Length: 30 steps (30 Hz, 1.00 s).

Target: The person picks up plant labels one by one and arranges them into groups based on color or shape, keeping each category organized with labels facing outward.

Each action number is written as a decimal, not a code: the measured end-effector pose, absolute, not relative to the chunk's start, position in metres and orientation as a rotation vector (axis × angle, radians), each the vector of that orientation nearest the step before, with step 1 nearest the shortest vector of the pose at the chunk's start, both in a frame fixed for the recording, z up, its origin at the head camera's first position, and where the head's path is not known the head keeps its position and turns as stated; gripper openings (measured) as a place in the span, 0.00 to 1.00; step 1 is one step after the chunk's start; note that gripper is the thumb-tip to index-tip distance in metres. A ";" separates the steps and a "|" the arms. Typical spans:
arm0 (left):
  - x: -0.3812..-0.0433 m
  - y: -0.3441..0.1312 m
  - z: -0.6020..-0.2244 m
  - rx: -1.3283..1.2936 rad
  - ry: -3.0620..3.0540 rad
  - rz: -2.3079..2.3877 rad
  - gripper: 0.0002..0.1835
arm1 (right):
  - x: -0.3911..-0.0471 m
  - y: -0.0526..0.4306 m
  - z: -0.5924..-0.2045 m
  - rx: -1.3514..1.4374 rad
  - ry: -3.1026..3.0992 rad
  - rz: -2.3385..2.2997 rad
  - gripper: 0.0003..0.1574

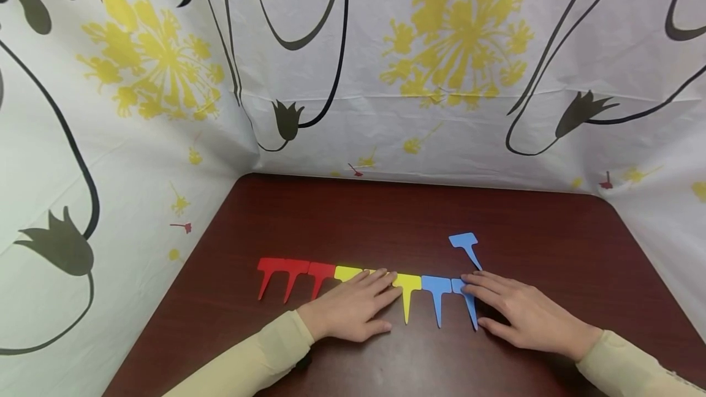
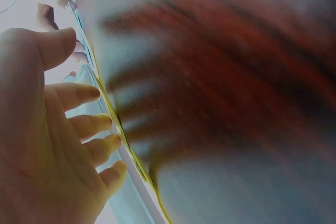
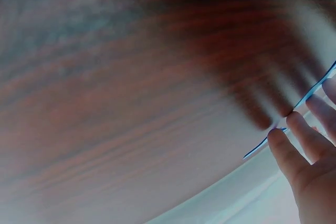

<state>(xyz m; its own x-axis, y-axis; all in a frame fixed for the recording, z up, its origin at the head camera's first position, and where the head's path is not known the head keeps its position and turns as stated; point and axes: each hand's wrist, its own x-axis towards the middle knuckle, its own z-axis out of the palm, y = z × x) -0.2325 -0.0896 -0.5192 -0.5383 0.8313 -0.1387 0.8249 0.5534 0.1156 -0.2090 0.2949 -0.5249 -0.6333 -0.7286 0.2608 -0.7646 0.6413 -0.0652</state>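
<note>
T-shaped plastic plant labels lie in a row on the table, their heads side by side and pointed stems toward me. Three red labels [image 1: 296, 266] form the left end, yellow labels [image 1: 407, 287] the middle, and two blue labels [image 1: 437, 287] the right end. My left hand [image 1: 350, 311] rests with outstretched fingers on the yellow labels, partly hiding them. With its fingertips, my right hand [image 1: 529, 311] touches the head of the rightmost blue label [image 1: 469, 302]; its thumb is by that stem. A separate blue label [image 1: 464, 241] lies behind the row, its stem tip near the right fingers.
The dark reddish-brown table [image 1: 353, 219] has rounded far corners. A white cloth [image 1: 331, 139] with yellow, grey and red flower prints hangs around its back and sides.
</note>
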 end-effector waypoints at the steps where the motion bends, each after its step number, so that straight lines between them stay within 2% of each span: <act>1: -0.232 -0.090 -0.519 1.405 2.609 0.054 0.38 | -0.209 0.295 -0.524 1.220 -2.647 0.249 0.38; 8: -0.232 -0.090 -0.519 1.402 2.608 0.059 0.38 | -0.215 0.293 -0.513 1.151 -2.583 0.266 0.33; 18: -0.231 -0.097 -0.517 1.377 2.631 0.074 0.38 | -0.231 0.291 -0.505 0.682 -2.708 0.283 0.08; 24: -0.229 -0.102 -0.517 1.349 2.640 0.084 0.38 | -0.240 0.291 -0.507 0.453 -2.882 0.375 0.13; 30: -0.228 -0.104 -0.519 1.312 2.649 0.053 0.38 | -0.249 0.289 -0.509 0.384 -3.000 0.433 0.17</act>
<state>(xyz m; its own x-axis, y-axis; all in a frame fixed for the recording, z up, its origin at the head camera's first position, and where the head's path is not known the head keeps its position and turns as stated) -0.2276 -0.1037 -0.5191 -0.5923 0.7918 -0.1491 0.7853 0.6087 0.1132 -0.2489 0.2888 -0.5092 -0.9648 -0.2341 0.1203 -0.2585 0.9285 -0.2667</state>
